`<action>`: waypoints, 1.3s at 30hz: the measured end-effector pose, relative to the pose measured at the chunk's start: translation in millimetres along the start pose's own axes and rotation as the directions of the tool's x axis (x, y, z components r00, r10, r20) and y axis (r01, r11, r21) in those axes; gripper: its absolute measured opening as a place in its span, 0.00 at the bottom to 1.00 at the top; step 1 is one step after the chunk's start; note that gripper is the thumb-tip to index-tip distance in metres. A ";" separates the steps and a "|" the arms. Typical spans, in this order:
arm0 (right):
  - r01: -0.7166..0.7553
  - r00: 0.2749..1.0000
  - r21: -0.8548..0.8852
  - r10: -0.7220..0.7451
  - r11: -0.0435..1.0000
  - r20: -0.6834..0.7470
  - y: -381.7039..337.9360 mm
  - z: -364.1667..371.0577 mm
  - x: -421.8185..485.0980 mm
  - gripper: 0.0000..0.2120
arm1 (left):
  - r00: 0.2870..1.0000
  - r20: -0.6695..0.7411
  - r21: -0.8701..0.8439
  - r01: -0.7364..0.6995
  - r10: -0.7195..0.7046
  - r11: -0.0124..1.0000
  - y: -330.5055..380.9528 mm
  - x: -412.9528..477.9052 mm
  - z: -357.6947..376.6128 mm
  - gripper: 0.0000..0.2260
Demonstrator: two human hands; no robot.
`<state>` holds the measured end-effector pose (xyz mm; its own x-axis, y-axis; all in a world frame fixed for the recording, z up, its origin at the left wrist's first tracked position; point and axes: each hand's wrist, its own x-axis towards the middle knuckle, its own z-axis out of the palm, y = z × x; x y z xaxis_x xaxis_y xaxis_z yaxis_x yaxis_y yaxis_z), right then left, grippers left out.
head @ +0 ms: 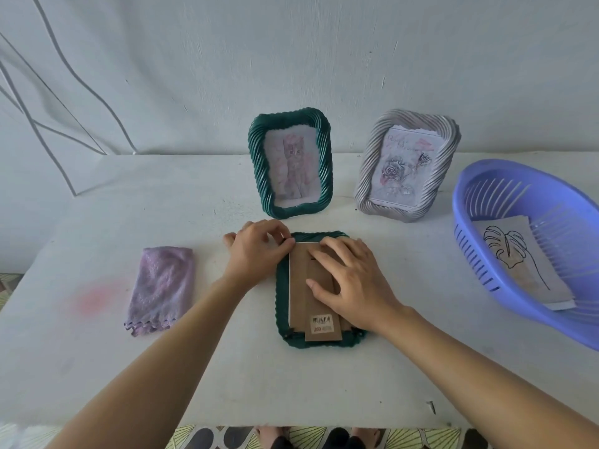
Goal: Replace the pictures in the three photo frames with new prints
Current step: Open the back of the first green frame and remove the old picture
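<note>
Three photo frames sit on a white table (227,384): a green cat frame (325,176) and a silver rose frame (368,171) stand upright at the back, portrait-wise and facing the person. The third, a green frame (280,306), lies face down in the middle, its long axis running away from the person and the barcode end of its cardboard backing (299,286) nearest. The left hand (256,251) has its grip pinched on a small black tab (287,243) at the far-left corner, while the right hand (353,280) lies flat, fingers spread, on the backing. One purple cloth (162,286) lies left, and one purple basket (457,209) on the right holds a leaf print (512,257).
</note>
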<state>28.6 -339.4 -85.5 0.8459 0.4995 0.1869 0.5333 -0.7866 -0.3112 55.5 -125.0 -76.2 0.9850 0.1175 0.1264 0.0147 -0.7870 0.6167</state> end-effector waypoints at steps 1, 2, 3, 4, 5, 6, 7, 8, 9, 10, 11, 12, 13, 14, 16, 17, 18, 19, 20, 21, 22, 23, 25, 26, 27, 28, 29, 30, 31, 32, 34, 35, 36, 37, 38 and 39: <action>0.001 1.000 0.004 -0.001 1.000 -0.005 -0.1 -0.1 0.0 0.26 | 1.000 -0.022 -0.005 0.010 -0.010 1.000 0.7 -2.3 2.1 0.06; 0.001 1.000 0.006 -0.001 1.000 -0.011 -0.1 0.0 -0.1 0.26 | 0.999 -0.040 -0.009 0.021 -0.021 1.000 1.6 -4.2 3.5 0.06; 0.001 1.000 0.007 -0.001 1.000 -0.016 0.2 0.1 -0.1 0.26 | 0.998 -0.054 -0.014 0.034 -0.034 0.999 2.6 -6.0 4.1 0.06; 0.003 1.000 0.009 -0.002 1.000 -0.021 0.4 0.2 -0.1 0.26 | 0.997 -0.067 -0.018 0.042 -0.043 0.999 3.4 -7.5 4.3 0.06; 0.005 1.000 0.012 -0.005 1.000 -0.026 0.6 0.0 -0.1 0.26 | 0.996 -0.073 -0.023 0.045 -0.047 0.999 3.9 -8.8 4.0 0.05; 0.008 1.000 0.015 -0.007 1.000 -0.027 0.8 -0.5 -0.2 0.26 | 0.997 -0.072 -0.025 0.039 -0.040 0.999 4.3 -10.2 3.0 0.04; 0.009 1.000 0.023 -0.008 1.000 -0.027 0.5 -1.7 0.1 0.26 | 0.998 -0.062 -0.015 0.019 -0.019 1.000 3.9 -11.8 1.3 0.03; 0.004 1.000 0.038 -0.003 0.999 -0.021 0.5 -3.0 0.5 0.26 | 0.999 -0.041 0.002 -0.018 0.018 1.000 2.5 -14.4 -0.7 0.03; -0.004 1.000 0.062 0.004 0.998 -0.009 0.5 -5.0 0.9 0.27 | 0.998 -0.019 0.028 -0.065 0.066 0.997 1.3 -18.5 -3.2 0.05; -0.014 1.000 0.098 0.014 0.995 0.005 0.8 -6.9 1.1 0.27 | 0.993 0.001 0.057 -0.117 0.117 0.991 -0.6 -24.0 -5.4 0.08; -0.031 0.999 0.155 0.029 0.987 0.013 2.0 -8.4 1.3 0.27 | 0.986 0.011 0.088 -0.167 0.167 0.982 -1.6 -30.5 -7.8 0.10; -0.059 0.998 0.235 0.057 0.970 0.018 3.2 -10.3 1.2 0.26 | 0.977 0.023 0.115 -0.212 0.211 0.970 -1.7 -38.0 -9.8 0.11; -0.100 0.995 0.332 0.096 0.938 0.027 4.5 -13.2 1.0 0.25 | 0.968 0.049 0.141 -0.252 0.247 0.957 -0.3 -46.1 -11.3 0.13; -0.144 0.989 0.423 0.139 0.894 0.043 6.5 -16.0 0.6 0.24 | 0.957 0.091 0.167 -0.288 0.276 0.943 1.6 -54.4 -11.5 0.15; -0.210 0.977 0.549 0.186 0.809 0.100 11.0 -22.2 -0.3 0.22 | 0.932 0.190 0.218 -0.347 0.309 0.912 5.3 -67.6 -8.9 0.18; -0.226 0.974 0.596 0.186 0.770 0.129 13.4 -25.1 -0.9 0.21 | 0.924 0.221 0.236 -0.361 0.312 0.902 6.5 -72.1 -6.7 0.19; -0.232 0.973 0.635 0.184 0.737 0.142 16.4 -27.2 -1.1 0.20 | 0.922 0.237 0.250 -0.364 0.307 0.897 6.9 -75.0 -4.9 0.20; -0.227 0.973 0.661 0.186 0.716 0.133 19.7 -29.0 -1.0 0.19 | 0.923 0.246 0.259 -0.358 0.297 0.897 7.6 -76.7 -4.1 0.20; -0.211 0.976 0.657 0.197 0.724 0.096 24.0 -30.1 -0.6 0.18 | 0.924 0.252 0.264 -0.352 0.289 0.898 7.9 -77.5 -3.9 0.21; -0.181 0.978 0.613 0.205 0.769 0.031 29.5 -30.4 0.4 0.17 | 0.923 0.256 0.267 -0.353 0.287 0.897 8.1 -77.8 -4.2 0.21; -0.145 0.980 0.531 0.196 0.835 -0.040 35.2 -30.3 1.6 0.16 | 0.920 0.264 0.268 -0.357 0.288 0.895 8.1 -77.7 -4.5 0.21; -0.109 0.981 0.440 0.168 0.891 -0.098 40.3 -30.0 3.3 0.15 | 0.917 0.272 0.269 -0.362 0.290 0.893 7.9 -77.5 -5.0 0.21; -0.048 0.985 0.310 0.097 0.950 -0.143 48.6 -29.0 8.5 0.13 | 0.916 0.276 0.268 -0.365 0.292 0.892 7.6 -76.6 -5.5 0.21; -0.026 0.988 0.273 0.066 0.962 -0.142 51.7 -28.4 11.9 0.12 | 0.916 0.273 0.267 -0.364 0.292 0.892 7.5 -76.2 -5.6 0.21; -0.007 0.990 0.247 0.041 0.969 -0.134 53.6 -28.4 16.0 0.10 | 0.917 0.274 0.268 -0.362 0.290 0.893 7.7 -76.0 -5.7 0.21; 0.008 0.992 0.233 0.021 0.973 -0.122 55.1 -28.8 20.6 0.09 | 0.917 0.277 0.273 -0.362 0.287 0.891 7.6 -75.9 -5.7 0.21; 0.020 0.994 0.229 0.005 0.973 -0.109 56.0 -29.8 25.4 0.07 | 0.916 0.279 0.280 -0.363 0.287 0.889 7.6 -75.6 -5.8 0.21; 0.028 0.996 0.237 -0.006 0.971 -0.092 57.0 -31.4 30.2 0.05 | 0.916 0.278 0.285 -0.366 0.289 0.886 7.4 -75.2 -5.9 0.21; 0.028 0.998 0.250 -0.011 0.968 -0.068 57.7 -34.2 34.3 0.03 | 0.916 0.276 0.289 -0.368 0.291 0.884 7.1 -74.6 -6.0 0.21; 0.023 0.999 0.263 -0.011 0.965 -0.045 59.2 -36.6 38.1 0.03 | 0.917 0.274 0.292 -0.368 0.291 0.883 7.1 -73.9 -6.0 0.21; -0.010 1.000 0.286 0.014 0.958 -0.011 63.1 -40.4 43.3 0.04 | 0.918 0.268 0.291 -0.367 0.293 0.884 7.1 -71.9 -6.2 0.20; -0.044 0.999 0.306 0.047 0.951 0.000 64.9 -41.4 44.3 0.05 | 0.918 0.267 0.293 -0.367 0.293 0.883 7.1 -70.9 -6.2 0.20; -0.087 0.996 0.339 0.091 0.937 0.004 66.7 -40.9 44.6 0.05 | 0.918 0.266 0.295 -0.368 0.294 0.882 6.9 -70.0 -6.4 0.20; -0.131 0.990 0.384 0.139 0.914 0.006 67.0 -39.9 44.4 0.06 | 0.918 0.265 0.294 -0.369 0.295 0.882 6.6 -69.2 -6.6 0.20; -0.175 0.981 0.436 0.192 0.883 0.006 66.1 -37.6 44.3 0.06 | 0.918 0.264 0.292 -0.369 0.297 0.882 6.3 -68.6 -6.8 0.20; -0.218 0.969 0.476 0.247 0.852 0.003 63.7 -34.8 44.5 0.06 | 0.918 0.264 0.291 -0.369 0.296 0.883 6.4 -68.3 -7.1 0.19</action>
<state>100.5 -379.9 -64.5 0.9512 0.2914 0.1012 0.2655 -0.6065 -0.7495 -12.9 -133.8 -75.4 0.9538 -0.2854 0.0937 -0.3003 -0.9142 0.2721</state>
